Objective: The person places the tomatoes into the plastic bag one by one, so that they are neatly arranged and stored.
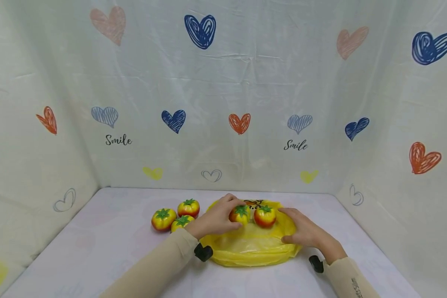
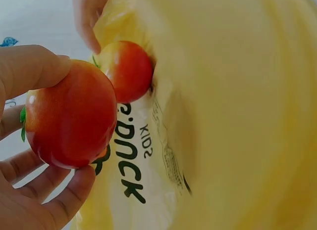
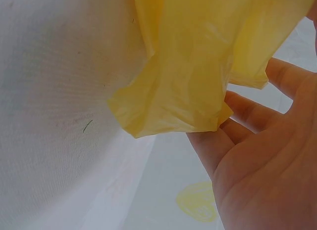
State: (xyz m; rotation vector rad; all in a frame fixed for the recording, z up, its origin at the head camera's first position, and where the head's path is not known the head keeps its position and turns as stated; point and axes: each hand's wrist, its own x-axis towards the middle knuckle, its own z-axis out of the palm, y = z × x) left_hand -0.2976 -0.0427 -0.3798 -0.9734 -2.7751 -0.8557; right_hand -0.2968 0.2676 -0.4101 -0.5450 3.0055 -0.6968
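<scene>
My left hand (image 1: pixel 217 217) grips a red-and-yellow tomato (image 1: pixel 241 216) with a green leafy top, thumb on one side and fingers on the other. In the left wrist view the held tomato (image 2: pixel 72 118) is close over a yellow plastic bag (image 1: pixel 246 250) with dark printed lettering. A second tomato (image 1: pixel 265 217) sits on the bag just right of the held one. At the bag's right side is my right hand (image 1: pixel 307 232), its fingers spread and relaxed. The right wrist view has those fingers partly behind a loose flap of the bag (image 3: pixel 183 91).
Three more tomatoes stand on the white table (image 1: pixel 115 231) left of the bag: one at the left (image 1: pixel 163 219), one at the back (image 1: pixel 188 208), and one (image 1: pixel 181 222) partly hidden by my left forearm. A white heart-printed curtain (image 1: pixel 223 91) encloses the back and sides.
</scene>
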